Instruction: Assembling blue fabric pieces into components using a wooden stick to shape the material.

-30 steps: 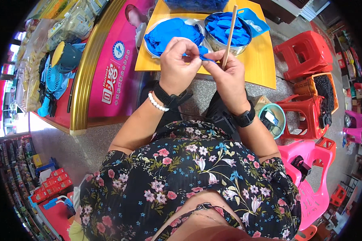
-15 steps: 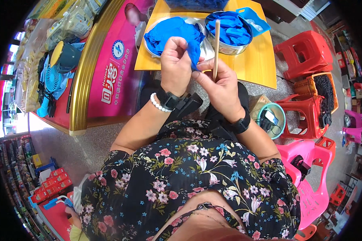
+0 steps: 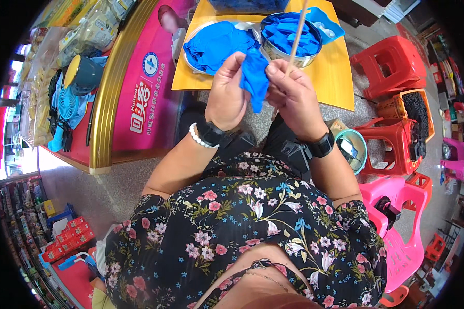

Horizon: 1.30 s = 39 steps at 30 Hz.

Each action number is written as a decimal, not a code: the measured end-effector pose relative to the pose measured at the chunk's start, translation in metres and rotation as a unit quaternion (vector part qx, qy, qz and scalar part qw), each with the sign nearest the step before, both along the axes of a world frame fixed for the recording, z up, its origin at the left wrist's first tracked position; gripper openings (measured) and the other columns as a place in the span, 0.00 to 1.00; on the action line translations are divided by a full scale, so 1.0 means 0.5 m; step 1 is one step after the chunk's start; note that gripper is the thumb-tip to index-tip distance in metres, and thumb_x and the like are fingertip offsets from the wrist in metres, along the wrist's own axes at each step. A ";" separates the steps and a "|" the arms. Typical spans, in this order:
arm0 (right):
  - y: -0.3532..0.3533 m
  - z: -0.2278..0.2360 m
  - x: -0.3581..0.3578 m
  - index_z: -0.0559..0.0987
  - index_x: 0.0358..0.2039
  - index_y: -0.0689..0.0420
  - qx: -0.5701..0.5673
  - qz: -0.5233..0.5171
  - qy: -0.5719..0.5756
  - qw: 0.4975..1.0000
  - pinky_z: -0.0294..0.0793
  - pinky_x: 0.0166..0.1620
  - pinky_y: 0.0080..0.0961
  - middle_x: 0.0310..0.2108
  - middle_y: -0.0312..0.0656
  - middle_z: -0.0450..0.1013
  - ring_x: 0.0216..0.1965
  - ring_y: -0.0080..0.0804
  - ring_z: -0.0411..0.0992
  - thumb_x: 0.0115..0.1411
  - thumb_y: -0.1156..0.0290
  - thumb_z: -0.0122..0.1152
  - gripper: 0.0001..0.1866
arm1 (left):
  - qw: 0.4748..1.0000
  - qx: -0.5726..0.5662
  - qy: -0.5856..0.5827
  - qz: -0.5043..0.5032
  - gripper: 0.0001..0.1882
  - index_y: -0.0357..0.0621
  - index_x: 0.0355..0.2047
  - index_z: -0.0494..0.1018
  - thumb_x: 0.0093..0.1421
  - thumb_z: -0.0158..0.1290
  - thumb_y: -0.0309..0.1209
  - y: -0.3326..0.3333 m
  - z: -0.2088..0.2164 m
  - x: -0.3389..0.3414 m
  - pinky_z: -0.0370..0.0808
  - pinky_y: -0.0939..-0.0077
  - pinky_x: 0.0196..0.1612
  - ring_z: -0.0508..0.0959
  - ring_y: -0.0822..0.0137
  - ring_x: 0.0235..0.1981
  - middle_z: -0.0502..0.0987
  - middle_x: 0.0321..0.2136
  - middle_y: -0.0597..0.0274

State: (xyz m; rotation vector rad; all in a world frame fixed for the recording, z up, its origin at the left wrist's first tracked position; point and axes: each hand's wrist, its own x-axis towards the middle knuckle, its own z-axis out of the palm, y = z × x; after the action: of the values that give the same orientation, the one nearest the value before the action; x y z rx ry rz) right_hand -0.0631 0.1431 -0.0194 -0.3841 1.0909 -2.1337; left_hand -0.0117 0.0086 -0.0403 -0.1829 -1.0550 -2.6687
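Between my two hands is a small piece of blue fabric (image 3: 254, 77), limp and hanging downward. My left hand (image 3: 226, 98) pinches its left edge. The thumb and fingers of my right hand (image 3: 298, 100) pinch its right side, and the same hand keeps a thin wooden stick (image 3: 297, 41) slanted up through the fingers. Beyond my hands, a heap of similar blue pieces (image 3: 221, 45) lies on a white-rimmed plate (image 3: 185, 61). To its right, more blue pieces (image 3: 291, 33) fill a round tin (image 3: 303, 63).
The tin and plate stand on a yellow table (image 3: 327, 82), with a small blue basket (image 3: 329, 31) at its right. A gold-edged counter (image 3: 100, 118) is on my left. Red stools (image 3: 389, 67), a turquoise bucket (image 3: 363, 149) and a pink chair (image 3: 410, 232) stand to my right.
The blue fabric, bunched before, is now spread and hangs between my hands. My right hand has shifted right and the stick leans further to the right.
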 end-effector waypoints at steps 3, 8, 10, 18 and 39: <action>-0.007 0.006 0.013 0.74 0.33 0.55 0.011 0.000 0.037 0.999 0.58 0.22 0.09 0.23 0.29 0.69 0.22 0.12 0.65 0.61 0.64 0.54 0.08 | 0.998 0.008 -0.043 0.035 0.07 0.46 0.41 0.69 0.65 0.44 0.29 0.008 0.008 0.006 0.75 0.82 0.33 0.76 0.75 0.32 0.75 0.33 0.66; 0.001 -0.009 0.011 0.74 0.33 0.56 0.023 0.001 0.055 0.998 0.56 0.22 0.10 0.21 0.28 0.68 0.20 0.11 0.61 0.61 0.65 0.53 0.08 | 0.963 -0.239 0.018 0.121 0.04 0.41 0.36 0.69 0.60 0.49 0.23 -0.003 0.043 0.002 0.75 0.83 0.30 0.75 0.77 0.29 0.74 0.31 0.65; -0.001 -0.010 0.015 0.74 0.31 0.56 0.051 -0.023 0.042 0.998 0.55 0.22 0.09 0.21 0.27 0.66 0.19 0.11 0.59 0.61 0.65 0.53 0.08 | 0.972 -0.211 0.004 0.101 0.04 0.41 0.33 0.69 0.58 0.51 0.21 -0.004 0.045 0.004 0.75 0.82 0.30 0.75 0.76 0.29 0.74 0.31 0.65; -0.005 -0.010 0.019 0.74 0.32 0.58 0.076 -0.027 0.130 0.988 0.62 0.28 0.11 0.25 0.28 0.68 0.24 0.12 0.63 0.58 0.70 0.58 0.06 | 0.993 -0.106 -0.015 0.055 0.07 0.46 0.31 0.64 0.59 0.43 0.18 -0.015 0.023 -0.002 0.68 0.91 0.30 0.69 0.80 0.28 0.68 0.30 0.70; 0.016 0.015 -0.001 0.76 0.31 0.57 0.054 -0.056 0.091 0.993 0.55 0.22 0.09 0.24 0.28 0.71 0.20 0.09 0.59 0.58 0.66 0.59 0.08 | 0.934 -0.321 0.067 0.141 0.11 0.42 0.28 0.63 0.54 0.46 0.11 -0.008 0.041 -0.007 0.72 0.80 0.37 0.72 0.73 0.32 0.69 0.31 0.63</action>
State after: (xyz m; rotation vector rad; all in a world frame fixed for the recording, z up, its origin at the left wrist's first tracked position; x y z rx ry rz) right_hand -0.0638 0.1510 -0.0119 -0.4849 1.3538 -2.1593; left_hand -0.0150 0.0047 -0.0198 -0.3018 -1.7216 -1.9512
